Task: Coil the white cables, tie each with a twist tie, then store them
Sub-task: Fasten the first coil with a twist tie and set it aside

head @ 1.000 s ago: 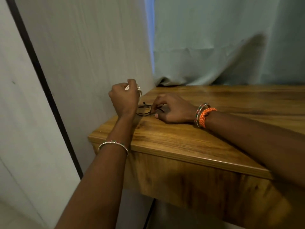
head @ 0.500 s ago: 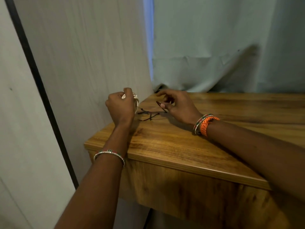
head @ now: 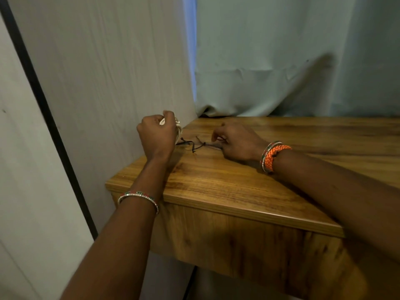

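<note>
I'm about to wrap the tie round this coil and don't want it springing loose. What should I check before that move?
1. Coiled white cable gripped in the left hand: ok, fingers curl round it.
2. A dark twist tie within reach on the wooden table: ok, several lie between the hands.
3. Right hand has one tie: ok, it pinches one end.
4. That tie free of the others: cannot tell, they cross.
5. Coil loops even and tight: cannot tell, the hand hides most of it.
6. Cable ends tucked in: cannot tell.
</note>
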